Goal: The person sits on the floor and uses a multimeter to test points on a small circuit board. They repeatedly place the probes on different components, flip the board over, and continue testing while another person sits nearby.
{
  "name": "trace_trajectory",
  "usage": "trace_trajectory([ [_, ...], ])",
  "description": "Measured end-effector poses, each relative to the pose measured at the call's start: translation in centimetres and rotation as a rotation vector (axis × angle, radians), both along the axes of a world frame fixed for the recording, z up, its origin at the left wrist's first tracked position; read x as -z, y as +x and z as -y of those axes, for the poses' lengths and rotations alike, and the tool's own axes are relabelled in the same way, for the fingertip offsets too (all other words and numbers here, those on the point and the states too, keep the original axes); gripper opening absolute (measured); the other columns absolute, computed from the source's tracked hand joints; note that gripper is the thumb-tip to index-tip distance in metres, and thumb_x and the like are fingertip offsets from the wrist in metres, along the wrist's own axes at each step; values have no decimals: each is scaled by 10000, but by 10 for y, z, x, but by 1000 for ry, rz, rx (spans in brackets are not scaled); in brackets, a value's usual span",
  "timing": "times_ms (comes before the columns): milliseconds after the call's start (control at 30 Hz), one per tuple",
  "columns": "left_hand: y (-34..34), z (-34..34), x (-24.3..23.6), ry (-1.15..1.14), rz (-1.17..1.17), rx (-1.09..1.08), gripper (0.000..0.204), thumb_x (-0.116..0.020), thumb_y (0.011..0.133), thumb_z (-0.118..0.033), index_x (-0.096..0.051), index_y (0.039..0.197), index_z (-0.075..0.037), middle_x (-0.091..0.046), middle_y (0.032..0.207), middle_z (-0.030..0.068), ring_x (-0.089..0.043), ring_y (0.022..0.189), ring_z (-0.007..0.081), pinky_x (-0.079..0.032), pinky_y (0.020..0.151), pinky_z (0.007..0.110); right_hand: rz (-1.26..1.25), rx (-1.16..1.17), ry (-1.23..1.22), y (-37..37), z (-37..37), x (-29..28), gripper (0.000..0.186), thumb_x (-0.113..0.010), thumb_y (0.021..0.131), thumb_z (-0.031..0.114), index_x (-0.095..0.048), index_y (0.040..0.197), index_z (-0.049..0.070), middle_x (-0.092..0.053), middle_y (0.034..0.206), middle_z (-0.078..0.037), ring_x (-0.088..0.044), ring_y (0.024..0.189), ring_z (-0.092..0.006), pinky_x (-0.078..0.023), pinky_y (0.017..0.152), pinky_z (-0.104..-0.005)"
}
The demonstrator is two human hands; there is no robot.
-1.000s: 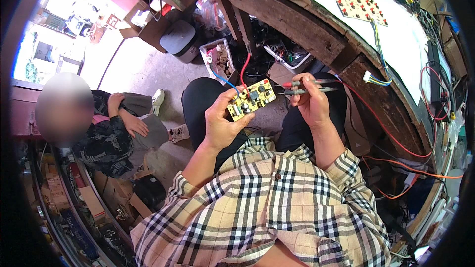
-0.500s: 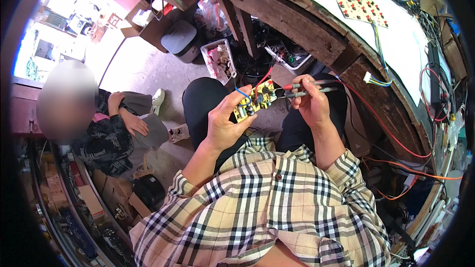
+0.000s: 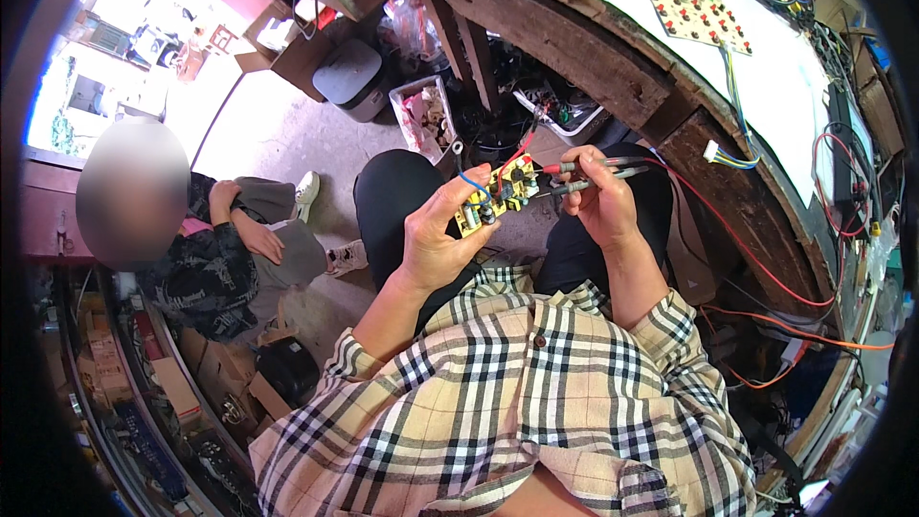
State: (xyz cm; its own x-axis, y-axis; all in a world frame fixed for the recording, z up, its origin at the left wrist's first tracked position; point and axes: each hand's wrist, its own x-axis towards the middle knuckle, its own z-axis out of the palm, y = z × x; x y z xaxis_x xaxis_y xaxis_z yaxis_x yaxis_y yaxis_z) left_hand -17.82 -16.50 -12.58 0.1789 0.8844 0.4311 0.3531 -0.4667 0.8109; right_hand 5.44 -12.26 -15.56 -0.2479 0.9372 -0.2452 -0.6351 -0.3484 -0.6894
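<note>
Tilting above your lap, the yellow board sits pinched in your left hand, fingers curled on its lower edge. Your right hand pinches two probes, tips touching the board's right edge. Open floor lies left; the bench crowds close ahead.

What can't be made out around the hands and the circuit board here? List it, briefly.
- Head view: the underside of the yellow circuit board is hidden by the left hand gripping it.
- Where the two probes in the right hand touch the board: tips too small to tell.
- Components on the board: too small to identify.
- The red lead runs to the workbench; its end is lost in clutter.
</note>
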Motion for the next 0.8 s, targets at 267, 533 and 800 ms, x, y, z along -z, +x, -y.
trace_trajectory([
  [267, 1, 0, -4, -7, -22, -18, 555, -782, 644, 61, -581, 1157, -8, -609, 1211, 169, -612, 1085, 217, -485, 915, 315, -50, 68, -26, 1, 0, 0, 240, -469, 974, 238, -571, 984, 21, -589, 729, -51, -553, 521, -119, -473, 488, -252],
  [533, 1, 2, -2, -37, -17, -12, 531, -785, 655, 46, -581, 1142, -8, -614, 1193, 173, -615, 1082, 220, -490, 911, 314, -5, 81, 48, 0, -2, 10, 276, -447, 994, 264, -563, 971, 15, -612, 737, -76, -612, 571, -132, -540, 555, -278],
  [800, 1, 3, -1, 7, -17, 8, 548, -781, 663, 44, -560, 1161, -16, -603, 1209, 175, -613, 1087, 226, -490, 909, 316, 16, 89, 50, -1, 0, 8, 274, -442, 997, 274, -555, 965, 27, -614, 729, -71, -622, 581, -125, -560, 572, -278],
])
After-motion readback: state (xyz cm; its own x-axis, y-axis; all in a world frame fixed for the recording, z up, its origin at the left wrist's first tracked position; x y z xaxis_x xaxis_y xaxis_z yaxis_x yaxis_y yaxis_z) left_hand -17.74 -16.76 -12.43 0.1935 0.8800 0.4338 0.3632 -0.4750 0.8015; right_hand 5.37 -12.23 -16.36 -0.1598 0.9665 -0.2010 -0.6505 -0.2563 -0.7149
